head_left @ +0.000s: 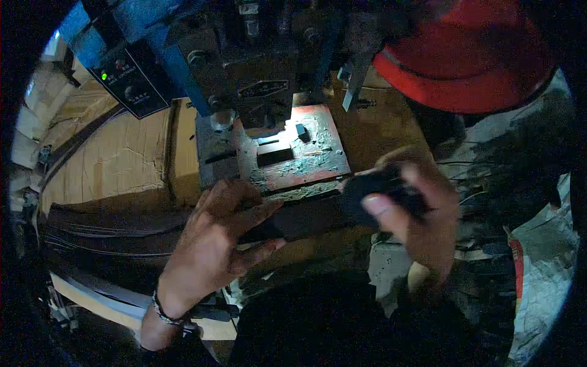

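Observation:
Long dark strips (pixel 116 229), perhaps leather or webbing, run in from the left in front of a blue press. My left hand (pixel 214 238) lies over them, thumb and fingers closed around a dark strip (pixel 312 214) at the plate's near edge. At the right, my right hand (pixel 422 208) grips a dark folded bundle (pixel 385 189); it is smeared by motion, and I cannot make out whether the bundle joins the strip. Just beyond both hands is the lit, scuffed work plate (pixel 318 153), with a small dark block (pixel 275 157) on it under the press head (pixel 263 79).
A black control panel (pixel 134 85) with a green light hangs at the upper left. A large red rounded cover (pixel 471 61) bulges in at the upper right. Cardboard (pixel 110 159) lies left of the press, and crumpled pale sacking (pixel 544 263) at the far right.

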The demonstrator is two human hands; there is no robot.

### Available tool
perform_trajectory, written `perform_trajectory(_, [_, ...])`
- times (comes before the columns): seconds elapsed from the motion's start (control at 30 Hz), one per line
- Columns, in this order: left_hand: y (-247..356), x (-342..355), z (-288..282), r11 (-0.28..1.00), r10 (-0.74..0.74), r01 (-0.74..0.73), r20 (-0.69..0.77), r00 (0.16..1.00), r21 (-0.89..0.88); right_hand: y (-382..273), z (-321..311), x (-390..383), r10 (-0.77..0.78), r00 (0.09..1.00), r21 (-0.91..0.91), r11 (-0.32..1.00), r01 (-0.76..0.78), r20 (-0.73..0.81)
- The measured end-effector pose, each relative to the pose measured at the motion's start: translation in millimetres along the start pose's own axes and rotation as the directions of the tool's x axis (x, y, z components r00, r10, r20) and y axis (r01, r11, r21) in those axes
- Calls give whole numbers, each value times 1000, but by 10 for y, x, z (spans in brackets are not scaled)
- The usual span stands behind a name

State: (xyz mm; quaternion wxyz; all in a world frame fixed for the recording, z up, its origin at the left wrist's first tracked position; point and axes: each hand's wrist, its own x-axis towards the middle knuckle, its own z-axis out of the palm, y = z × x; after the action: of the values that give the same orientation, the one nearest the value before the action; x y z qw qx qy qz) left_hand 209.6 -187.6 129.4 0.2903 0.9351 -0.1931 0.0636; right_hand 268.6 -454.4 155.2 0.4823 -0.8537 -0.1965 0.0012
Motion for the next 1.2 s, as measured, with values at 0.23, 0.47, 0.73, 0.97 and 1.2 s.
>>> perform_trajectory(0.23, [-97, -69, 90, 998, -9, 9, -3, 1000, -65, -112, 484, 257, -398, 875, -5, 910, 415, 276])
perform_trajectory(0.47, [-118, -57, 126, 995, -22, 19, -33, 999, -97, -52, 311, 285, -331, 873, -197, 887, 417, 360])
perform_trajectory(0.73, [-152, -76, 118, 989, 0, -4, -30, 1000, -150, 52, 329, 154, -345, 869, -154, 895, 418, 356])
perform_trajectory(0.97, [-149, 34, 166, 965, -15, 25, 38, 999, -261, 145, 555, 107, -374, 892, -63, 914, 401, 252])
perform_trajectory(1.2, [-114, -12, 38, 999, -44, 44, 45, 998, 7, 508, -376, 85, 136, 969, 112, 987, -114, -208])
